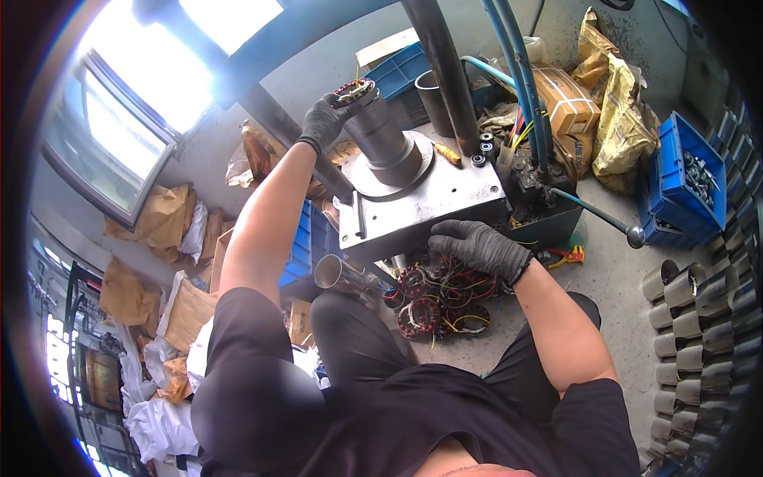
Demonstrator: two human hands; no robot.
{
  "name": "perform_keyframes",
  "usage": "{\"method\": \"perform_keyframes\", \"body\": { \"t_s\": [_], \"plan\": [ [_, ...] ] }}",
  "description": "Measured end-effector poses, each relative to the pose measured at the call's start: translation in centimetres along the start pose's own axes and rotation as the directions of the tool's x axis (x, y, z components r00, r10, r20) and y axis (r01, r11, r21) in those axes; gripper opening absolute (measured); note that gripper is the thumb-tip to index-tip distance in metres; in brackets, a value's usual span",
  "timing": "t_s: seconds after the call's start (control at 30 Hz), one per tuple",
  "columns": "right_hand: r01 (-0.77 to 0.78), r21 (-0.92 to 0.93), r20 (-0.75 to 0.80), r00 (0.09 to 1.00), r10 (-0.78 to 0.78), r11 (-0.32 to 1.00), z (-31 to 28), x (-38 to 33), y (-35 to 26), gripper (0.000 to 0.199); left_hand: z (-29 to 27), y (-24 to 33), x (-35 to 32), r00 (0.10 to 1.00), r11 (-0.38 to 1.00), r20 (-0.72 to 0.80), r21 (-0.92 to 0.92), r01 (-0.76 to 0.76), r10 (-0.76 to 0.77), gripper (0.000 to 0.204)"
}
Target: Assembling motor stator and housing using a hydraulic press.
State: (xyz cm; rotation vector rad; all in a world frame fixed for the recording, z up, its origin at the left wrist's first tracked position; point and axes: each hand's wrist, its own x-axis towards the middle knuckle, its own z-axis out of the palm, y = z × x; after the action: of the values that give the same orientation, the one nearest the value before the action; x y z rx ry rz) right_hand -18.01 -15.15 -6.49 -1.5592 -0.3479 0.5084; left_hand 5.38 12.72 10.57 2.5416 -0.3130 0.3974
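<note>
In a dark grey work glove, my left hand [324, 121] is closed around the side of a wound motor stator [354, 91], which has red and white windings and a yellow wire. That stator sits at the top of a thick metal cylinder [381, 135] standing on the steel press table [429, 195]. My right hand [474, 245], gloved too, is at the table's front edge with its fingers stretched to the left and nothing visible in them. Several more wound stators [419, 316] with loose wires lie heaped below it, partly hidden by the hand and table.
A yellow-handled tool [447, 153] lies on the press table. From the machine's right side juts a lever with a ball end [635, 236]. Red-and-yellow pliers [567, 257] rest on the floor. Blue crates [690, 171] and rows of metal sleeves [687, 318] stand at the right.
</note>
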Motion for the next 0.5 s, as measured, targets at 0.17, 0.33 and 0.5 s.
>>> {"method": "perform_keyframes", "body": {
  "t_s": [0.17,0.33,0.5],
  "plan": [
    [-0.04,-0.132,0.004,0.999,0.041,0.99,0.6,0.0,-0.4,0.056,1.6,-3.7,1.6,0.991,0.987,-0.052,-0.098,-0.129,0.125,0.058],
    [0.032,-0.365,0.051,0.999,-0.015,0.93,0.9,0.5,0.7,0.051,1.6,-4.2,1.9,0.997,0.996,-0.021,-0.048,-0.079,0.078,0.058],
    [0.065,-0.442,0.127,0.992,-0.009,0.895,0.8,1.0,2.1,0.047,1.4,-2.6,0.5,0.999,0.999,-0.044,-0.041,-0.029,0.027,0.061]
  ]
}}
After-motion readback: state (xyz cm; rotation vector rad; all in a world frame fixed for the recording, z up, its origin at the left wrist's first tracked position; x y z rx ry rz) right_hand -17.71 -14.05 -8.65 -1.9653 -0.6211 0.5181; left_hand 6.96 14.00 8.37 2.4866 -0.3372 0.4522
